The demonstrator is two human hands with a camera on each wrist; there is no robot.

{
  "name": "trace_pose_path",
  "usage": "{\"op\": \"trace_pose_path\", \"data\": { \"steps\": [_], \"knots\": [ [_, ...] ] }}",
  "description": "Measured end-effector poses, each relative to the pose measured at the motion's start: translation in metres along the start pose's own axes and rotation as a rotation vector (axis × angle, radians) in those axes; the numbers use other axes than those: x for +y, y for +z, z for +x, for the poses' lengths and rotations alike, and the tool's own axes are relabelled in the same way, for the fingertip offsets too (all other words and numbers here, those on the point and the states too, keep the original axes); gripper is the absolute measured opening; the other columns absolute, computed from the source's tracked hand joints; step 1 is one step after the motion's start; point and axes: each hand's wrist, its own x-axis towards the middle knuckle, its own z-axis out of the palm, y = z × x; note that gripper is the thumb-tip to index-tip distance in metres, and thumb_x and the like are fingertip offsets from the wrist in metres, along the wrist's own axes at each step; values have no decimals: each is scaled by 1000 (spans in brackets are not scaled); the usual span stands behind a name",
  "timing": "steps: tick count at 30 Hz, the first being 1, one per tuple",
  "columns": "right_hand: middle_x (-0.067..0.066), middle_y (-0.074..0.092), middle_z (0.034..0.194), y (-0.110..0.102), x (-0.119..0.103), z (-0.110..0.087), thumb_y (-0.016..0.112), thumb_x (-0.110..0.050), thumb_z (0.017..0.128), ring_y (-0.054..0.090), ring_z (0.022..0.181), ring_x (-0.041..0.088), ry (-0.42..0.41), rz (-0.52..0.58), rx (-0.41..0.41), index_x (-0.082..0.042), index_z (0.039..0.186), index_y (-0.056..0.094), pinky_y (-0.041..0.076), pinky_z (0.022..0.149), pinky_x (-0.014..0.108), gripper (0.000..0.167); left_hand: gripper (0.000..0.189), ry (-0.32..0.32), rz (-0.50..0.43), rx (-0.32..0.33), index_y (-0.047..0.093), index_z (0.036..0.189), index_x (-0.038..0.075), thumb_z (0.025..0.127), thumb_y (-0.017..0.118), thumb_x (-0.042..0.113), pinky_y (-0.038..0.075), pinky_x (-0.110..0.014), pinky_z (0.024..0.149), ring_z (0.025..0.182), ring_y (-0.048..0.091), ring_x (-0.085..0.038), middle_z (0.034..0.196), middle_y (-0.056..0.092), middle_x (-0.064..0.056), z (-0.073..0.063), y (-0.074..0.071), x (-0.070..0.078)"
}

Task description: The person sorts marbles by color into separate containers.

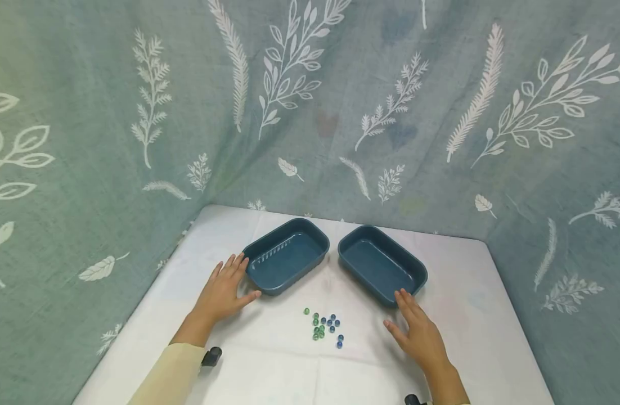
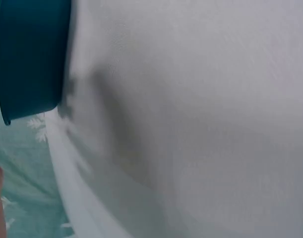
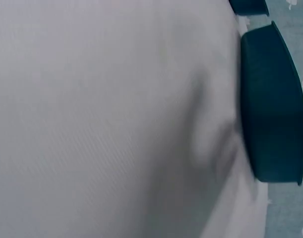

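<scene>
1. Holding nothing, the left hand (image 1: 223, 294), its fingers straight and spread, is at the outer side of the left tray (image 1: 292, 261), just ahead of it; whether fingertips touch the rim, I cannot tell.
2. The right hand (image 1: 418, 332) holds nothing either — fingers extended, thumb well apart — and its fingertips are at the near end of the right tray (image 1: 378, 263), just ahead of it; contact there is equally unclear to me.
3. Between the hands, apart from both, green marbles (image 1: 316, 322) and blue marbles (image 1: 329, 323) lie loose on the white cloth (image 1: 269, 360). Being round, they could roll away if a palm brushed them or the cloth were tugged.
4. Both colours sit close together, so a hasty pinch might catch a green with a blue.
5. Neither tray is gripped — a careless push could probably slide one, and dragging it back between the hands might scatter the marbles.
</scene>
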Motion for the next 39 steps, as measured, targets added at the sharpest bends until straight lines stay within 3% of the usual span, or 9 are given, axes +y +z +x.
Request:
{"op": "trace_pose_path", "data": {
  "steps": [5,11,16,20,25,29,35,39],
  "knots": [
    [13,40,151,4,-7,-4,70,-42,90,43,131,37,26,67,39,-11,149,41,43,98,58,73,101,-132,-129,-28,21,155,5,86,52,72,10,-53,116,144,18,-39,157,23,-19,2,5,-3],
    [13,48,144,5,-16,0,76,-26,86,48,128,36,-34,93,175,-5,141,51,44,98,54,64,95,-234,-222,-26,22,155,8,89,48,71,15,-56,114,140,25,-42,155,29,-20,6,15,-14],
    [10,62,129,8,-25,-2,78,-19,83,63,108,31,-43,131,215,-8,133,59,53,87,48,55,86,-369,-369,-36,18,157,16,93,47,65,22,-61,111,138,29,-44,154,30,-20,8,23,-25],
    [5,69,115,14,-31,-2,79,-17,84,68,93,21,-9,197,175,-8,130,61,57,76,37,51,79,-430,-455,-21,20,157,21,95,47,62,26,-63,108,135,33,-47,151,35,-21,10,24,-27],
    [0,71,103,24,-32,2,75,-13,87,68,84,12,46,330,121,-7,128,63,57,73,28,43,74,-413,-482,39,30,154,21,95,48,61,29,-61,107,133,38,-45,146,43,-20,17,27,-22],
    [-5,71,97,36,-38,7,72,-12,90,67,82,8,116,395,47,-7,125,65,56,71,22,37,72,-422,-480,47,31,154,19,96,48,59,28,-63,107,131,40,-47,142,49,-21,19,32,-25],
    [-12,69,90,46,-48,16,71,-22,91,64,78,6,202,423,-102,-13,124,67,55,71,25,34,64,-455,-494,116,32,153,20,100,42,54,20,-63,110,130,38,-49,135,55,-21,21,42,-27],
    [-12,68,88,53,-51,19,70,-20,91,61,76,4,203,398,-184,-14,120,69,54,69,27,29,56,-429,-486,158,36,151,19,103,40,47,12,-61,113,132,36,-50,131,58,-20,22,45,-28]
  ]
}}
